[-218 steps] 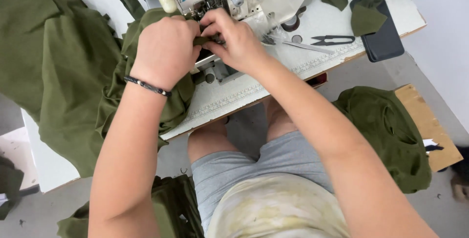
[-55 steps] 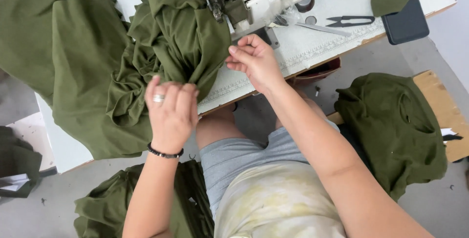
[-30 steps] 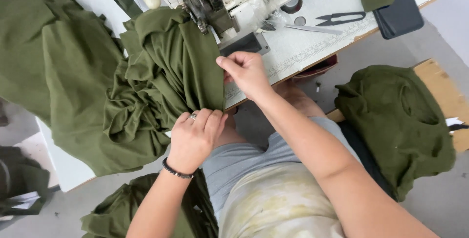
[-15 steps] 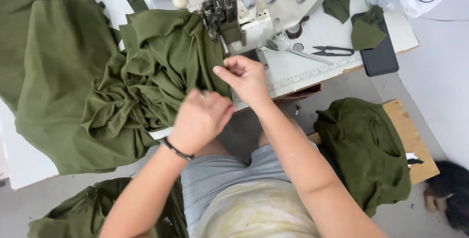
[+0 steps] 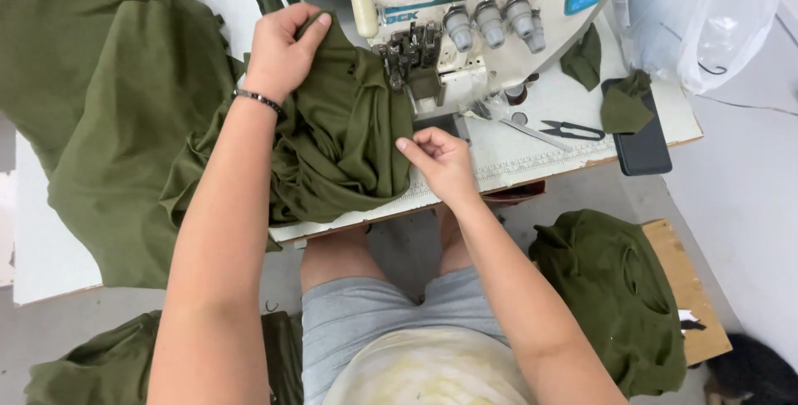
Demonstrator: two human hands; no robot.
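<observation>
Since half a second ago: left hand [image 5: 281,49] moved up from the counter's front edge to the top of the olive fabric bundle [image 5: 341,139], now just left of the sewing machine's [image 5: 465,14] presser foot [image 5: 413,60]. Right hand [image 5: 442,160] barely shifted, still at the bundle's right edge.

Left hand: fingers curled shut, clamped on a fold of the fabric at its upper edge. Dark bracelet [image 5: 259,100] on that wrist.

Right hand: thumb and forefinger pinched together on the fabric's right hem, just below the needle plate, resting on the counter [image 5: 532,160].

Fabric: bunched on the counter in front of the machine, top touching the presser-foot area, rest spilling left into a bigger olive pile [image 5: 100,98] that covers the counter's left side.

Around it:
- small black thread snips [image 5: 573,130] on the counter, right of the right hand, apart from it
- dark phone [image 5: 644,149] at the counter's right edge, two olive scraps [image 5: 623,102] on and beside it
- clear plastic bag [image 5: 706,14] top right
- another olive garment heap [image 5: 607,289] on a wooden stool [image 5: 690,289] to the person's right
- more olive cloth [image 5: 91,368] on the floor, lower left
</observation>
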